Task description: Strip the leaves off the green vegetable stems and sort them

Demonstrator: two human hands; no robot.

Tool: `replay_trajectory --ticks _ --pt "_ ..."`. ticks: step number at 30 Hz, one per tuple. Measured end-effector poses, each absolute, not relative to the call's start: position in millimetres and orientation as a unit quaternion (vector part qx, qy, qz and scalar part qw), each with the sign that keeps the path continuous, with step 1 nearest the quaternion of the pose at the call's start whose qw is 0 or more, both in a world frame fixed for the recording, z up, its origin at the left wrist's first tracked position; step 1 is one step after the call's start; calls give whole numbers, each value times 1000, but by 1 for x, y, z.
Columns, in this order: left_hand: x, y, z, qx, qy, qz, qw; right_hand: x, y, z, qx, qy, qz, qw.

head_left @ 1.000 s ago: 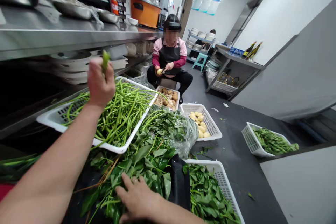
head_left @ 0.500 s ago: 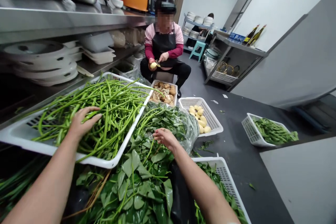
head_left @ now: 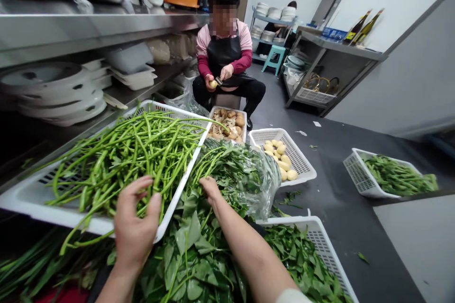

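Note:
My left hand (head_left: 137,220) is open, thumb and fingers apart, over the near right corner of a white basket (head_left: 167,227) heaped with bare green stems (head_left: 135,156). No stem is visible in its grip. My right hand (head_left: 211,189) reaches into a big pile of leafy greens (head_left: 192,236) beside that basket. Its fingers are closed down among the stems at the top of the pile; the fingertips are partly hidden. A clear plastic bag (head_left: 266,180) wraps the far side of the pile.
Another person (head_left: 223,52) sits opposite, peeling a potato over a box of potatoes and peelings (head_left: 229,123). Peeled potatoes lie in a white basket (head_left: 304,163). Baskets of leaves (head_left: 327,251) and green pods (head_left: 394,175) stand right. A steel shelf (head_left: 88,33) borders the left.
My left hand has come back from over the stems toward the basket's near corner, opening. My right hand has shifted slightly left, and its fingers have closed into the greens. The view has turned slightly.

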State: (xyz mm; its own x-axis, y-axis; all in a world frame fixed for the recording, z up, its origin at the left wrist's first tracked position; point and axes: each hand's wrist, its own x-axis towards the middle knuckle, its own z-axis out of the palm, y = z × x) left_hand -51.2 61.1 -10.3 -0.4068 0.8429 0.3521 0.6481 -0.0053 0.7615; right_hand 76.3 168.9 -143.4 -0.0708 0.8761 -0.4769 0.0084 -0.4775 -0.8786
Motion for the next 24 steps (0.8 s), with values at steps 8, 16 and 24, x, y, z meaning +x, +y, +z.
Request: replay_trajectory --ticks 8,16,24 --pt "28 70 -14 655 600 317 331 120 66 -75 -480 -601 519 373" --pt "37 19 -2 616 576 436 315 200 -19 34 -382 -809 288 341" --pt "30 -22 5 684 504 436 298 295 -15 137 -397 -832 -158 353"
